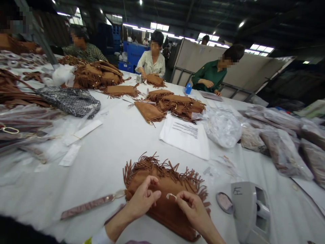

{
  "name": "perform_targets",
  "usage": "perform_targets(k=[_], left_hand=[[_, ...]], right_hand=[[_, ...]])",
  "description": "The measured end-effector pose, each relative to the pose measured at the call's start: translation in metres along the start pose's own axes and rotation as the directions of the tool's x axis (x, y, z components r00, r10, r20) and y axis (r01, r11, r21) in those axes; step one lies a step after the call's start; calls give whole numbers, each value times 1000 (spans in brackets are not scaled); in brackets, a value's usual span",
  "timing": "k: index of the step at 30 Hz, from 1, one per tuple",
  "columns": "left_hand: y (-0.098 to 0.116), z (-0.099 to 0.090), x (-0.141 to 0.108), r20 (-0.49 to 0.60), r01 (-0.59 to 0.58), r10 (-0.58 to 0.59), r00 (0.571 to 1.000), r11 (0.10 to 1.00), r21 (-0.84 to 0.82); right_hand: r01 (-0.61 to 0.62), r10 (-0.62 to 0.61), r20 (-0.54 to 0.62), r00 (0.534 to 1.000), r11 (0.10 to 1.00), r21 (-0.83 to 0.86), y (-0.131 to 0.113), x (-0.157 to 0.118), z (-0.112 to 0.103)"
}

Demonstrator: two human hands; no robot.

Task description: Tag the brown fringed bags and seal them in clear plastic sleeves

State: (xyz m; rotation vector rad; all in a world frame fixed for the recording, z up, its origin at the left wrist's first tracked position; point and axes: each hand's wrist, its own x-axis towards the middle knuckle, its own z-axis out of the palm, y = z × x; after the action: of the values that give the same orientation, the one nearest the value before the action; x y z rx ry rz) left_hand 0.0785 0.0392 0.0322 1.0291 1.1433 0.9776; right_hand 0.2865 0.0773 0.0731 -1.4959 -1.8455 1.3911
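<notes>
A brown fringed bag (162, 200) lies on the white table right in front of me, its fringe pointing away. A wrapped strap (87, 206) runs left from a metal ring at its side. Above the bag's left part is my left hand (142, 200), thumb and fingers apart with nothing between them. My right hand (193, 206) is over the bag's right part, thumb and index finger pinched on a short white string (171, 196) whose looped end points toward my left hand.
A grey dispenser (250, 210) and a round dish (224, 203) stand right of the bag. Beyond lie a white cloth sheet (185, 135), a fringed bag pile (177, 103) and plastic-wrapped bags (284, 149). Several people work across the table.
</notes>
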Motion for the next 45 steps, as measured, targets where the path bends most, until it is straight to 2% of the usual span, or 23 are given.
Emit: perform_targets(k=[6, 10, 12, 15, 17, 20, 22, 24, 26, 27, 29, 32, 34, 37, 38, 41, 43, 45], left_hand=[[1, 10, 0, 203, 60, -57, 977, 998, -10], [1, 6, -1, 190, 54, -68, 979, 996, 77], [3, 2, -7, 194, 46, -69, 979, 991, 124], [5, -3, -18, 194, 90, -120, 974, 983, 159], [3, -5, -27, 179, 125, -154, 972, 979, 162], [-4, -17, -39, 96, 117, -139, 986, 973, 199], [-10, -37, -46, -59, 52, -35, 998, 949, 310], [-18, -62, -52, -251, 21, 113, 961, 879, 477], [-25, -84, -55, -366, 85, 185, 912, 788, 610], [-29, -93, -55, -379, 134, 170, 909, 744, 654], [-35, -100, -52, -341, 195, 92, 935, 669, 717], [-39, -97, -47, -275, 200, 21, 961, 635, 746], [-38, -92, -45, -283, 201, 19, 959, 659, 725], [-37, -90, -44, -312, 219, 2, 950, 711, 668], [-37, -90, -44, -322, 235, -33, 946, 755, 613], [-39, -93, -43, -307, 339, -256, 916, 906, 255], [-42, -96, -41, -261, 404, -384, 886, 914, 25], [-47, -98, -39, -247, 428, -428, 869, 902, -57]], right_hand=[[46, -40, 80, 996, 996, -81, -8, -4, 15], [84, -77, 49, 996, 982, -168, -2, -6, 19], [157, -137, 116, 984, 971, -181, 1, -8, 24], [294, -246, 266, 932, 942, -160, 3, -8, 35], [345, -276, 307, 911, 917, -200, 4, -6, 44], [378, -278, 317, 907, 870, -318, 4, -4, 54], [350, -252, 291, 923, 865, -359, 3, -2, 59], [282, -201, 250, 947, 894, -348, -1, 1, 63], [218, -155, 218, 964, 926, -307, -7, 6, 68], [197, -143, 201, 969, 939, -282, -10, 10, 71], [181, -146, 159, 977, 954, -238, -14, 20, 79], [182, -173, 63, 983, 964, -192, -14, 38, 94], [185, -184, 21, 983, 968, -172, -8, 49, 104], [187, -187, 21, 982, 963, -193, 4, 56, 115], [189, -188, 25, 982, 960, -207, 7, 56, 117], [191, -194, 12, 981, 951, -242, 12, 55, 118], [199, -205, 0, 979, 952, -233, 12, 54, 118], [202, -202, 21, 979, 961, -187, 8, 55, 117]])
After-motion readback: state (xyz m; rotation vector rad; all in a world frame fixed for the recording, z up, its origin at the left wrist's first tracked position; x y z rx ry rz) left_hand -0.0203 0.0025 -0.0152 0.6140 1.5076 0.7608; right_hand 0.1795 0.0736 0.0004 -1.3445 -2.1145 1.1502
